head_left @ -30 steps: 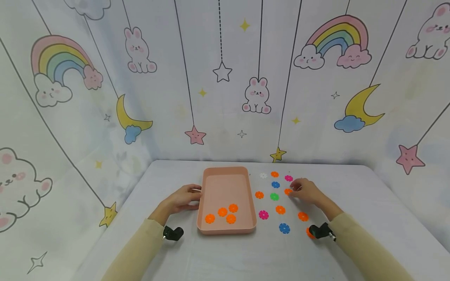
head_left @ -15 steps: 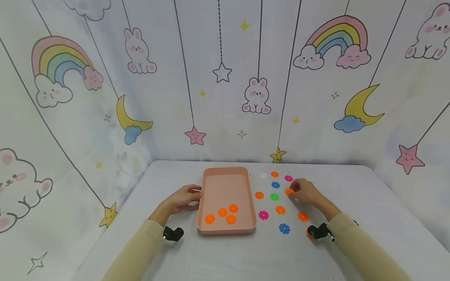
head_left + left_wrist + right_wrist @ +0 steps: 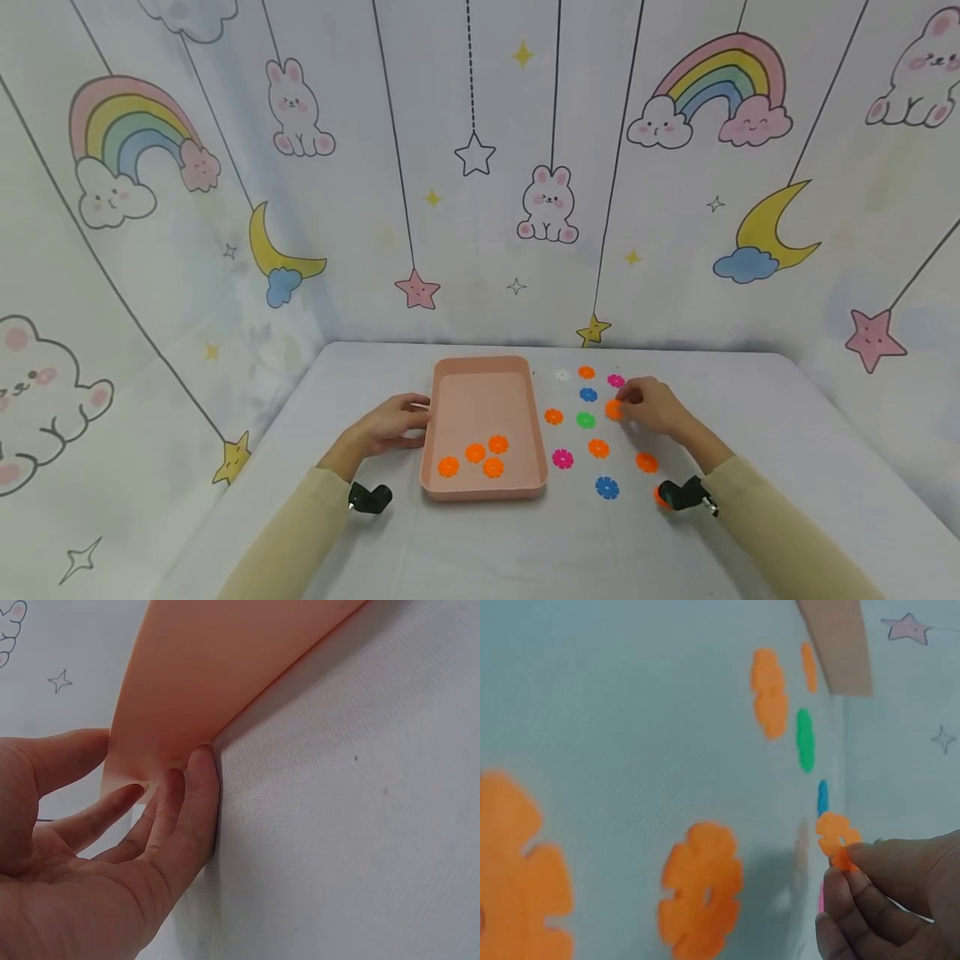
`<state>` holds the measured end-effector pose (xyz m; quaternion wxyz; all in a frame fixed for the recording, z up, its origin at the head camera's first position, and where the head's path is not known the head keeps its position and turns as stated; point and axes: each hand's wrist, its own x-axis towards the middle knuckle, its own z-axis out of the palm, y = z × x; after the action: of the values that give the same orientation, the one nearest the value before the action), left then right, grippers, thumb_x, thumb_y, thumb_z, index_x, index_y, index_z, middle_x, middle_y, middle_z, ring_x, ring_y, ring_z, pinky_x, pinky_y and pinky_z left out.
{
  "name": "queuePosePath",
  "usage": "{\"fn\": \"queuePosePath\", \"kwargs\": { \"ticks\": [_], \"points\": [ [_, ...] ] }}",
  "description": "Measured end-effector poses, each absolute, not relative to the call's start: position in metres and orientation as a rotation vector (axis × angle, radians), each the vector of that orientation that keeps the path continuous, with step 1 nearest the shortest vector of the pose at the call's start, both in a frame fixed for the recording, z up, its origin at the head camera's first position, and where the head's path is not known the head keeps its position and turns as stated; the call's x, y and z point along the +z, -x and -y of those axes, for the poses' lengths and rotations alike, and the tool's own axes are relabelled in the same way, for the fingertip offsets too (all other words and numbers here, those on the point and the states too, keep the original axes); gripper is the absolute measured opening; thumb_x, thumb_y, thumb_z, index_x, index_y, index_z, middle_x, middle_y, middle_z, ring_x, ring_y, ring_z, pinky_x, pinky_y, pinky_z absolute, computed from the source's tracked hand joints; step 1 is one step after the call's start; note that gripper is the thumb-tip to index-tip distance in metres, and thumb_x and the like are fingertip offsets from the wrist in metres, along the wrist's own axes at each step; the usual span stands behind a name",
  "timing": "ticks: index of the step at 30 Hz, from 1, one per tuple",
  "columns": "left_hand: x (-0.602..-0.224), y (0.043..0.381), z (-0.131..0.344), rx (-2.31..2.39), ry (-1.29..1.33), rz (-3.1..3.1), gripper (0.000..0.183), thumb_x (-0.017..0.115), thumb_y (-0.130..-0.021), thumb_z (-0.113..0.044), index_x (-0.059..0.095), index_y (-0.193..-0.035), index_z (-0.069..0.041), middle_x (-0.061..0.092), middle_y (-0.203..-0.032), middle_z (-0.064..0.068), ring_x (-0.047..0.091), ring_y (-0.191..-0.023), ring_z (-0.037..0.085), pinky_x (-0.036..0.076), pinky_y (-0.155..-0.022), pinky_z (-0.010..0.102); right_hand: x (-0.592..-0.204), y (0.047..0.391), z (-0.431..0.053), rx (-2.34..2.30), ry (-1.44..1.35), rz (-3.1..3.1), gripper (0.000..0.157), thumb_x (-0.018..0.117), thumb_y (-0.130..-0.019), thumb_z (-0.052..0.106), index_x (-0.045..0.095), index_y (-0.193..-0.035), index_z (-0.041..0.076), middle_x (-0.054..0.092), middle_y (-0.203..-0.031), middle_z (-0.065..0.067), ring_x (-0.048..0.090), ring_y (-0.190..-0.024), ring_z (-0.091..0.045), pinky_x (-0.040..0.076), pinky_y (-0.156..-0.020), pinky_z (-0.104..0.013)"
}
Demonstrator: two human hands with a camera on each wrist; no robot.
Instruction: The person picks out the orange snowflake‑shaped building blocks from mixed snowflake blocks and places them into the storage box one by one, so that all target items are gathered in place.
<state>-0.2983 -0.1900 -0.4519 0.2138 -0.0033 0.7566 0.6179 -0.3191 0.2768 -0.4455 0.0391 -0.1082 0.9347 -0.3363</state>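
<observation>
Half a second on, the right hand [image 3: 652, 406] sits slightly higher, its knuckles raised closer to the pink flower [image 3: 616, 381] just beyond the grip. The orange flower [image 3: 832, 831] between thumb and fingers has shifted a touch leftward, while the sleeve [image 3: 780, 525] behind the grip has edged right.

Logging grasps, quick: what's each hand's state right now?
Left hand: open, touching the side of the pink tray.
Right hand: closed, pinching an orange flower disc.
</observation>
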Motion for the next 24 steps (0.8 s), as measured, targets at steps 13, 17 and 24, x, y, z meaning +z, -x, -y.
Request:
{"fn": "queuePosePath", "kwargs": {
  "ticks": [13, 17, 24],
  "points": [
    [-0.455, 0.303, 0.192, 1.718, -0.013, -2.089, 0.052, 0.058, -0.104, -0.012, 0.039, -0.15, 0.003, 0.055, -0.139, 0.023, 0.061, -0.116, 0.029, 0.056, -0.099, 0.048, -0.418, 0.312, -0.215, -1.213, 0.642, -2.715, 0.01, 0.068, -0.097, 0.01, 0.07, -0.105, 0.005, 0.07, -0.096, -0.003, 0.066, -0.091, -0.021, 0.057, -0.084, -0.035],
    [-0.454, 0.302, 0.192, 1.721, -0.008, -2.09, 0.052, 0.058, -0.104, -0.011, 0.039, -0.15, 0.004, 0.055, -0.139, 0.024, 0.061, -0.115, 0.029, 0.056, -0.099, 0.048, -0.411, 0.303, -0.187, -1.232, 0.733, -2.65, 0.008, 0.068, -0.097, 0.009, 0.07, -0.104, 0.007, 0.069, -0.096, -0.002, 0.066, -0.09, -0.022, 0.057, -0.081, -0.033],
    [-0.458, 0.303, 0.192, 1.726, -0.003, -2.089, 0.051, 0.058, -0.104, -0.011, 0.041, -0.149, 0.002, 0.055, -0.14, 0.023, 0.061, -0.115, 0.028, 0.056, -0.098, 0.048, -0.413, 0.295, -0.156, -1.104, 0.986, -2.586, 0.007, 0.071, -0.095, 0.005, 0.071, -0.1, 0.01, 0.069, -0.092, 0.004, 0.063, -0.09, -0.016, 0.057, -0.083, -0.033]
  ]
}}
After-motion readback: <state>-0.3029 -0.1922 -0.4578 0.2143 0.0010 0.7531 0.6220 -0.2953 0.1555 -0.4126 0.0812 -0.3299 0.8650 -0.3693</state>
